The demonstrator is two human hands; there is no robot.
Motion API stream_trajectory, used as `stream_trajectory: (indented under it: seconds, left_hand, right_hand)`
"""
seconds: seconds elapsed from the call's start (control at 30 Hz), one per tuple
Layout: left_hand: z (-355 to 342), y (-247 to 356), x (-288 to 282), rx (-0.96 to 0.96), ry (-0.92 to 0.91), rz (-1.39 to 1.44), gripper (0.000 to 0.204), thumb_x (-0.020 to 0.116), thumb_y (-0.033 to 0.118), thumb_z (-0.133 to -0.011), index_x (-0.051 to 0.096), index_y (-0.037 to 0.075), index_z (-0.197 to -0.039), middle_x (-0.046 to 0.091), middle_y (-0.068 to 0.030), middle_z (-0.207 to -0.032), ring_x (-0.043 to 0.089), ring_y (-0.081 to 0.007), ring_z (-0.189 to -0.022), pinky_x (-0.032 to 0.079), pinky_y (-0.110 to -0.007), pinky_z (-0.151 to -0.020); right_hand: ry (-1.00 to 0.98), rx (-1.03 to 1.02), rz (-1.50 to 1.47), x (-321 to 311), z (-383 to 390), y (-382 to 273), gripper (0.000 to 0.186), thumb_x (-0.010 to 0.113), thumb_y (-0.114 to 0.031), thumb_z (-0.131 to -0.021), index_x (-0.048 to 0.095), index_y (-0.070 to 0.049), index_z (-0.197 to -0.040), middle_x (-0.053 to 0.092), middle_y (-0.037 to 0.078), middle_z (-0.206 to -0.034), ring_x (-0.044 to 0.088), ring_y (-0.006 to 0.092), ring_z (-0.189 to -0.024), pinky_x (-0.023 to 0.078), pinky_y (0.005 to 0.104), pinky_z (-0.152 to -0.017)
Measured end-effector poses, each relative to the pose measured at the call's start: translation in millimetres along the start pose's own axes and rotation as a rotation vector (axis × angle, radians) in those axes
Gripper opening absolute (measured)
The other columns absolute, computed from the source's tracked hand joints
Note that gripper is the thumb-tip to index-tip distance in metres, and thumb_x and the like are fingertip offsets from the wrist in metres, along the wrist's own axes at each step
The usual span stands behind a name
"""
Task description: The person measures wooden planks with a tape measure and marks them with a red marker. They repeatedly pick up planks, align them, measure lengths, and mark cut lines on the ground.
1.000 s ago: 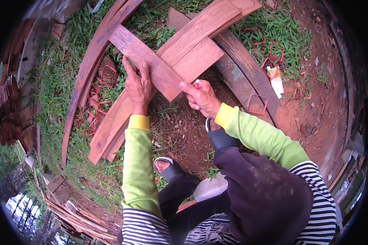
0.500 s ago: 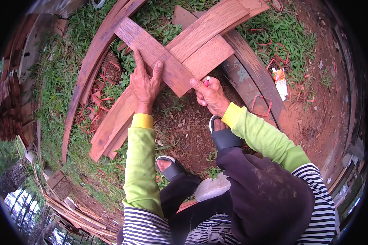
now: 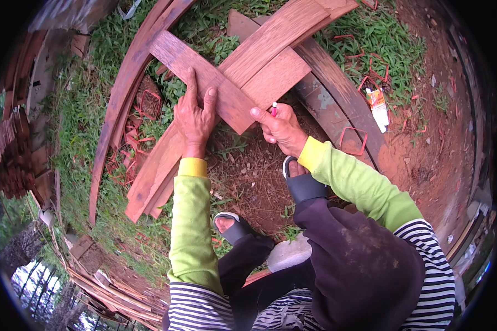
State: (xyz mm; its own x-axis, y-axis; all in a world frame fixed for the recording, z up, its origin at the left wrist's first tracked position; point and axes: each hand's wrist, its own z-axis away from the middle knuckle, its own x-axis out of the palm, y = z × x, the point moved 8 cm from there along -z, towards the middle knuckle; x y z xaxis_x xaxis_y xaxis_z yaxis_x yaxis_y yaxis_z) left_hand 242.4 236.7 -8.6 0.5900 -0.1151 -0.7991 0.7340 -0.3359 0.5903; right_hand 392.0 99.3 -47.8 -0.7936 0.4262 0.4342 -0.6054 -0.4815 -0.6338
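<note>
A short reddish-brown wooden board (image 3: 204,83) lies slantwise across longer planks. My left hand (image 3: 194,118) grips its near-left edge, with the index finger stretched along the top face and the thumb on it. At the board's near-right corner, my right hand (image 3: 284,129) pinches the end with the thumb on top. A slim pink-and-white pen-like marker (image 3: 274,108) sticks up from the right hand's curled fingers. Under the short board run a long plank (image 3: 276,38) and a lighter, shorter board (image 3: 279,77) beside it.
Long dark planks (image 3: 119,99) lie on the grass at left, near tangled orange strapping (image 3: 130,157). More planks (image 3: 339,83) slope away at right, next to a white-and-orange packet (image 3: 378,110). My sandalled feet stand on bare soil beside a pale stone (image 3: 289,254).
The view has shifted slightly, so the planks and hands appear a little lower or to the left. Both hands keep the same hold on the short board.
</note>
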Motion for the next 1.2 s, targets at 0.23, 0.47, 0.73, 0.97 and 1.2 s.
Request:
stream_trajectory:
  seconds: [0.23,0.47,0.73,0.97,1.2]
  left_hand:
    - [1.5,-1.5,-0.6,-0.063,-0.069,0.092,0.060,0.054,0.034,-0.094,0.039,0.013,-0.148,0.064,-0.0271,-0.113,0.065,-0.0376,-0.095,0.048,-0.042,-0.085]
    - [1.2,-0.9,-1.7,0.057,0.004,0.075,0.057,0.053,0.044,-0.095,0.045,0.018,-0.145,0.067,-0.0134,-0.089,0.059,-0.0291,-0.080,0.047,-0.039,-0.078]
    - [-1.2,0.4,0.8,0.019,-0.069,-0.022,0.056,0.051,0.046,-0.096,0.045,0.020,-0.145,0.066,-0.0129,-0.087,0.058,-0.0287,-0.079,0.046,-0.040,-0.077]
    - [-1.9,2.5,2.5,0.016,-0.062,-0.044,0.056,0.052,0.046,-0.095,0.044,0.022,-0.146,0.066,-0.0115,-0.084,0.058,-0.0280,-0.079,0.046,-0.039,-0.077]
    - [-2.9,0.6,3.0,0.001,-0.076,-0.050,0.056,0.051,0.046,-0.095,0.044,0.023,-0.146,0.065,-0.0108,-0.081,0.058,-0.0275,-0.078,0.046,-0.038,-0.076]
  right_hand:
    - [0.019,-0.023,-0.060,-4.1,-1.0,4.3,0.028,0.074,-0.027,-0.087,0.057,-0.006,-0.080,0.044,-0.005,-0.054,0.036,0.0034,-0.040,0.029,0.0223,-0.035]
    - [0.017,-0.030,-0.087,-1.6,0.9,3.6,0.029,0.075,-0.027,-0.086,0.057,-0.005,-0.082,0.044,-0.005,-0.055,0.036,0.0029,-0.041,0.029,0.0216,-0.035]
    - [0.006,-0.038,-0.045,-4.1,0.0,-0.1,0.029,0.074,-0.028,-0.087,0.055,-0.007,-0.079,0.043,-0.006,-0.056,0.036,0.0027,-0.042,0.029,0.0215,-0.035]
    - [-0.020,-0.021,0.002,-5.0,-3.0,-3.3,0.031,0.073,-0.028,-0.088,0.054,-0.008,-0.076,0.043,-0.006,-0.055,0.036,0.0031,-0.042,0.028,0.0222,-0.035]
    - [-0.019,-0.017,-0.024,-4.1,-4.2,-1.1,0.030,0.072,-0.026,-0.089,0.053,-0.009,-0.074,0.042,-0.006,-0.054,0.035,0.0027,-0.042,0.028,0.0220,-0.035]
